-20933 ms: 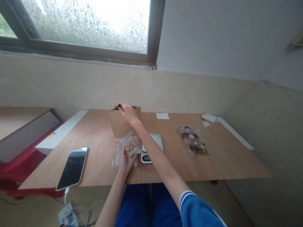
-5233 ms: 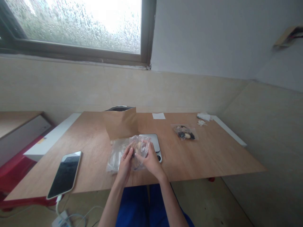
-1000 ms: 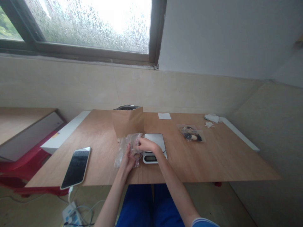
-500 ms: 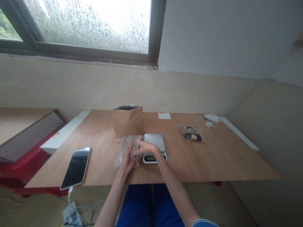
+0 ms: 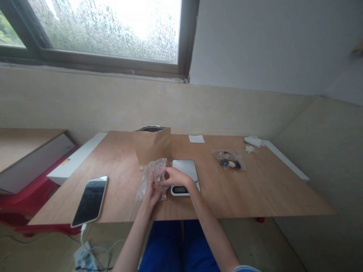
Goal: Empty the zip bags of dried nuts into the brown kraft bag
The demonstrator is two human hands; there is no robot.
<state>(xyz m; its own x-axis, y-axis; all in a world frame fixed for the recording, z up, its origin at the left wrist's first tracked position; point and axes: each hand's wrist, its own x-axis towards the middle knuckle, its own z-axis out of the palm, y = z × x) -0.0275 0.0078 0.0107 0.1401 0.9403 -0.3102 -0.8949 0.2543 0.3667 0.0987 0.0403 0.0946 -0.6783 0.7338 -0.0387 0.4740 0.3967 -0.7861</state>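
A clear plastic bag (image 5: 162, 166) with small brownish pieces in it is between my two hands, just left of the kitchen scale (image 5: 185, 169). My left hand (image 5: 153, 192) grips the bag from its left side. From the right, my right hand (image 5: 175, 176) has its fingers closed at the bag's upper part; whether they pinch the plastic or a piece inside is hard to see. More clear plastic bags (image 5: 144, 188) lie under and beside my left hand. An open brown paper pouch (image 5: 153, 146) stands upright just behind.
Two filled clear packets (image 5: 230, 162) lie right of the scale. A white paper (image 5: 196, 139) and crumpled white scraps (image 5: 253, 141) are at the back. A phone (image 5: 90, 201) with a charging cable (image 5: 82, 236) lies at the left edge. A wall bounds the table behind.
The clear bag's upper edge has risen and opened out a little between my hands. My right hand has shifted slightly, while the pouch, scale and packets stay in place.
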